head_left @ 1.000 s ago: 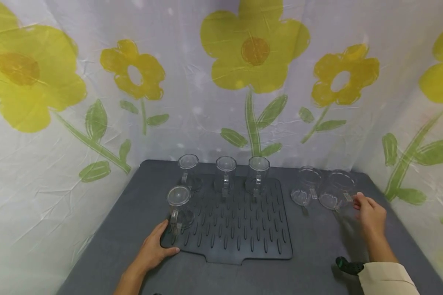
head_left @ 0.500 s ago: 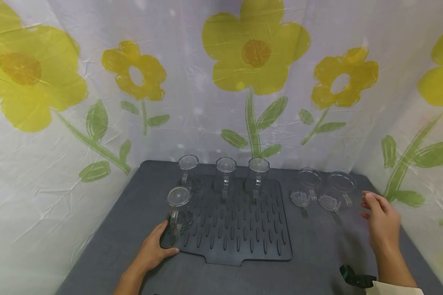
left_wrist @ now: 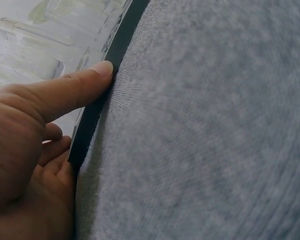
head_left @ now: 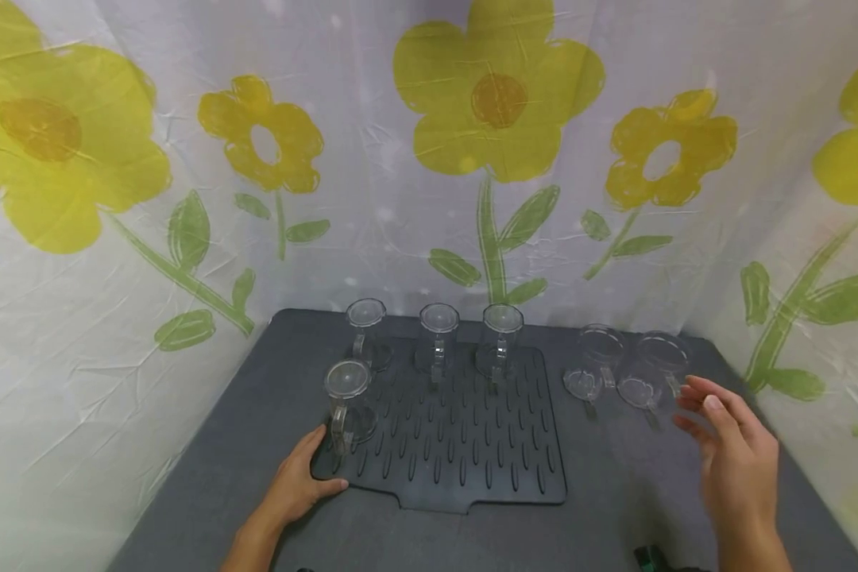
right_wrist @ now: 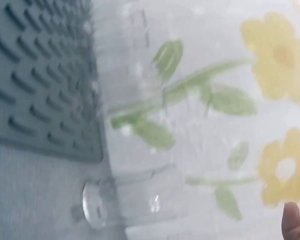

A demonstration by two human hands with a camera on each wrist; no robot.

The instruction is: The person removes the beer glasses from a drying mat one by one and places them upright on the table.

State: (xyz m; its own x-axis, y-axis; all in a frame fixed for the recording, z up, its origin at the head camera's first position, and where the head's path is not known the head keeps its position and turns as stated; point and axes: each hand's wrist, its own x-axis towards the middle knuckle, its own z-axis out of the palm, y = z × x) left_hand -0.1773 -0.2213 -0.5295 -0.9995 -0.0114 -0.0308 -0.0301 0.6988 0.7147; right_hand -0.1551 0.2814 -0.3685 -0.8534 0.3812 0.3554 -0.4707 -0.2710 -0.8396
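My left hand (head_left: 296,481) spans the near left corner of a dark drying mat (head_left: 443,469). Its thumb (left_wrist: 80,90) lies along the front edge, and its fingers rest along the left side. On the mat stand several clear glass mugs, apparently base up; the nearest glass mug (head_left: 347,389) is by my left fingers, the others are along the back. To the right of the mat, two more mugs stand rim up: a left mug (head_left: 600,345) and a right mug (head_left: 661,349). My right hand (head_left: 736,453) holds nothing, its loosely bent fingertips close to the right mug's handle.
The dark grey tabletop (head_left: 600,469) meets a white flowered curtain (head_left: 372,199) behind and at both sides. A dark strap-like device (head_left: 651,558) shows below the right wrist.
My right hand first moved away from the right mug's handle, rightward, then came back left toward it with its fingers spread more. The left hand and the mugs have stayed put.
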